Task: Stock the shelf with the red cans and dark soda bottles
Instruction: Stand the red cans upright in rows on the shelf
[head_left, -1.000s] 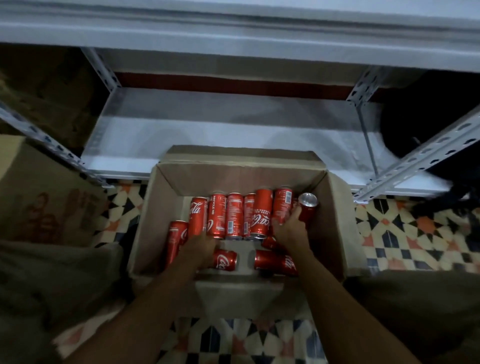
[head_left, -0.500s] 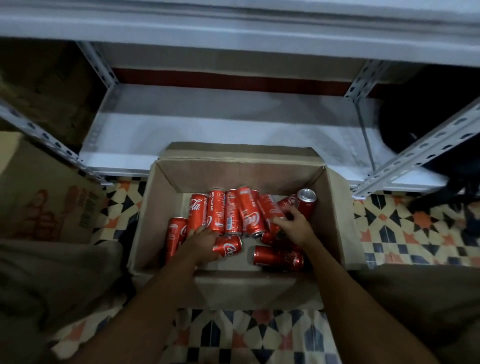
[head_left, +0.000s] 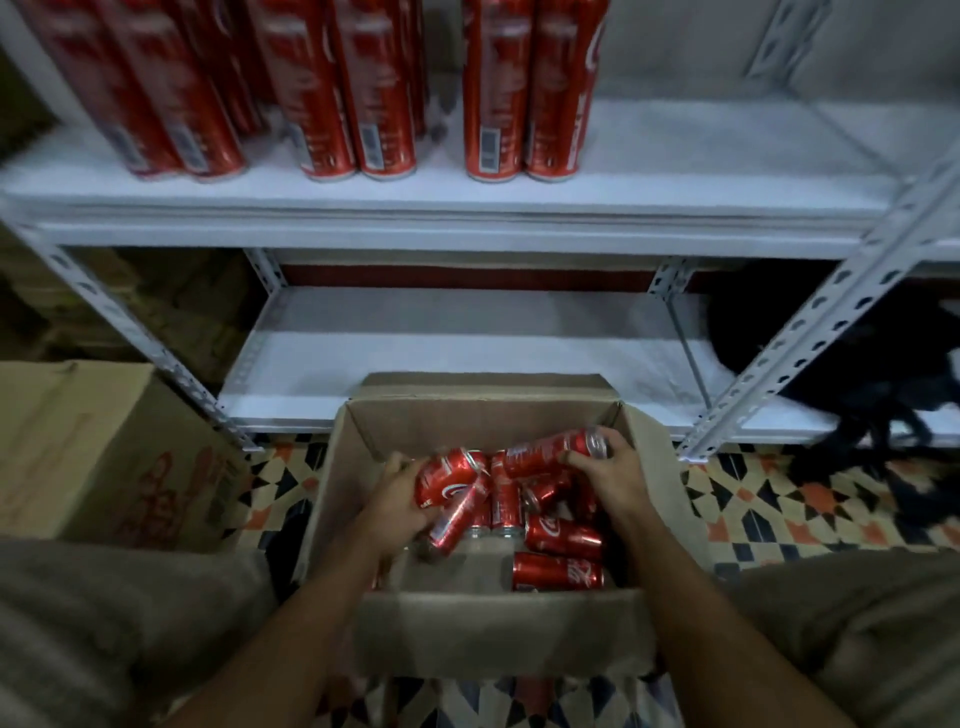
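Pick-up step — both hands in the cardboard box (head_left: 332, 499). Left hand (head_left: 397, 501) grips a red can (head_left: 449, 475); right hand (head_left: 608, 475) grips another can (head_left: 553, 451). Next: lift both to the upper shelf (head_left: 701, 171), set upright beside the standing cans (head_left: 524, 93) — more remain boxed.

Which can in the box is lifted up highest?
The red can gripped by the right hand, up near the box's far right corner. It is raised sideways above the other loose cans.
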